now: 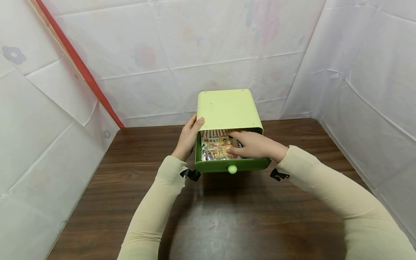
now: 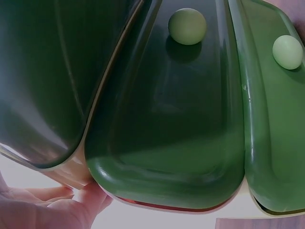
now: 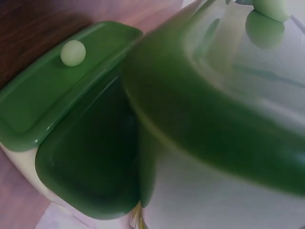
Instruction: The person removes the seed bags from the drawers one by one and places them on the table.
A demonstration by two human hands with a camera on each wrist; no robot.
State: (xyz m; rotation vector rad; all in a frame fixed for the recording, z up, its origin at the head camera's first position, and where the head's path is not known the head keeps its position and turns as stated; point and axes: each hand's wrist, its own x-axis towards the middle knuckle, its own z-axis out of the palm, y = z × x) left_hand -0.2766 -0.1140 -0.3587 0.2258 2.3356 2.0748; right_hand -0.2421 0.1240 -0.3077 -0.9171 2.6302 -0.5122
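Observation:
A small chest of drawers with a pale green top [image 1: 229, 108] stands against the back wall, its green top drawer [image 1: 211, 166] pulled out. Inside lies a flat packet [image 1: 216, 148] in shiny clear wrap, printed with a colourful shopfront scene. My left hand [image 1: 190, 135] rests against the chest's left side, thumb at the top edge; the left wrist view shows its fingers [image 2: 86, 198] touching the side. My right hand [image 1: 255, 144] reaches into the drawer, thumb and forefinger spread apart over the packet. Its other fingers are hidden, and the right wrist view does not show the hand.
A round pale green knob [image 1: 232, 169] sits on the open drawer's front. Below are more closed green drawers [image 2: 167, 119] with similar knobs. The dark wood table [image 1: 136, 202] meets white sheeted walls [image 1: 136, 83] behind and at both sides.

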